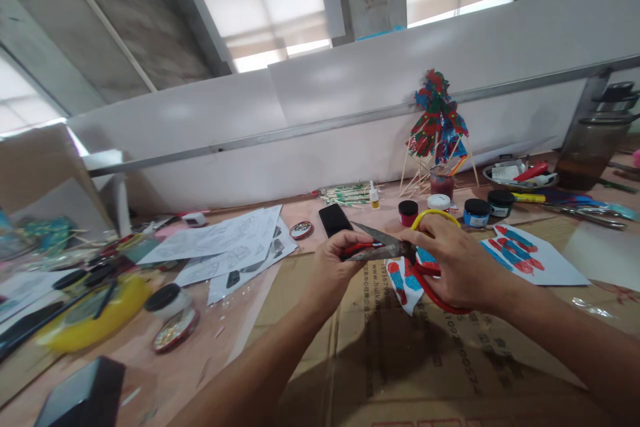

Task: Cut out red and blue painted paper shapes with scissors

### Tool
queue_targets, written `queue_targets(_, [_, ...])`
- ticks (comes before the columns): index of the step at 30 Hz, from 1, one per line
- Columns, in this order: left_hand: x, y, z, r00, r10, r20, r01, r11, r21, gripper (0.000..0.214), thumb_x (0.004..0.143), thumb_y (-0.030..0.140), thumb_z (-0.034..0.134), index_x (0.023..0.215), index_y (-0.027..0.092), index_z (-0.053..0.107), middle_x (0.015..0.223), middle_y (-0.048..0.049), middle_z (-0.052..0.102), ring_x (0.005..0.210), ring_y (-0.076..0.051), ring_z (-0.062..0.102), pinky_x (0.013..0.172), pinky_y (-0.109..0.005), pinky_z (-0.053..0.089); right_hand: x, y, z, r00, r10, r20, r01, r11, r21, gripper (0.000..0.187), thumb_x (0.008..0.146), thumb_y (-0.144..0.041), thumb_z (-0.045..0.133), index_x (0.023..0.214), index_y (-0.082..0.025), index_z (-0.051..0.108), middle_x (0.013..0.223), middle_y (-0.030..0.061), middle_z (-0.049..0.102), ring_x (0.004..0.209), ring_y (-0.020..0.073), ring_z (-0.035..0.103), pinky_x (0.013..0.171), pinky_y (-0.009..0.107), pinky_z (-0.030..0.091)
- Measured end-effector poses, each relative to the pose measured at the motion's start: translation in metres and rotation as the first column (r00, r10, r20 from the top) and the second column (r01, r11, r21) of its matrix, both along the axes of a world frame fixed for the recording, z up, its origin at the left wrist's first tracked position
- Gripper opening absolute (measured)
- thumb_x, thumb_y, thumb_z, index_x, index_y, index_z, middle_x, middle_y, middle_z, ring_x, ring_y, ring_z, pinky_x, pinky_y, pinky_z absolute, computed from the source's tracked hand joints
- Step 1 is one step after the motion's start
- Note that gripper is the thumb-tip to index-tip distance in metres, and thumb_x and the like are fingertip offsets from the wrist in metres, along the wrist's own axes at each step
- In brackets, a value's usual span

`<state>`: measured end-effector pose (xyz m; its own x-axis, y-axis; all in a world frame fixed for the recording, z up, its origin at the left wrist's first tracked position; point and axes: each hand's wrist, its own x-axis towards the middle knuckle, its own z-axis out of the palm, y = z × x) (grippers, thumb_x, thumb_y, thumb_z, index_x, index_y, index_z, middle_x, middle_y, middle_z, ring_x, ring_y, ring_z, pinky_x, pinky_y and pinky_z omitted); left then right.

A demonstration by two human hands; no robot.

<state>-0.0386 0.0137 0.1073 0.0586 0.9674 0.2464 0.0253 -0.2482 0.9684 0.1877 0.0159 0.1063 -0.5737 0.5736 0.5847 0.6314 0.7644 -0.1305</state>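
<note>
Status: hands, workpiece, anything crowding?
Right hand gripping open scissors. Left hand pinching small red piece between blades. Black phone beyond left hand, painted paper below scissors.

1. Single view, from a camera worn on the person's head, looking forward and down across a table (185,387).
2. The left hand (333,263) and right hand (450,260) are near the lens, just right of centre, reaching in from the bottom and the lower right.
3. Farther off, a white board (225,120) crosses the frame, sloping up rightward; bright windows (265,0) stand above it.
4. The view is wide, taking in a box (83,393) close at lower left and a bottle (583,153) at far right.
</note>
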Motion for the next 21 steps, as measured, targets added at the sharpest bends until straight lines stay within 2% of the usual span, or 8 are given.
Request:
queue_targets(11, [-0.0001,0.0005,0.0018,0.995,0.019,-0.100,-0.015,0.999,0.038,0.011,0.068,0.014,0.070,0.076,0.021,0.073,0.078,-0.0029,0.073,0.073,-0.017,0.065,0.073,-0.033,0.053,0.0000,-0.0004,-0.0002,1.000,-0.009,0.008,0.009,0.999,-0.033,0.046,0.080,-0.017,0.060,0.126,-0.020,0.058,0.098,0.0110,0.054,0.090,0.0261,0.050,0.080,0.041,0.047])
queue_targets(21, [0.0018,-0.0012,0.0036,0.997,0.025,-0.069,-0.022,0.999,0.034,0.010,0.067,0.017,0.074,0.074,0.021,0.067,0.075,-0.0013,0.070,0.070,-0.016,0.063,0.067,-0.030,0.052,0.0002,0.0005,-0.0014,1.000,-0.005,0.024,0.006,1.000,-0.022,0.048,0.079,-0.017,0.060,0.127,-0.019,0.057,0.096,0.0106,0.053,0.089,0.0261,0.049,0.080,0.042,0.046])
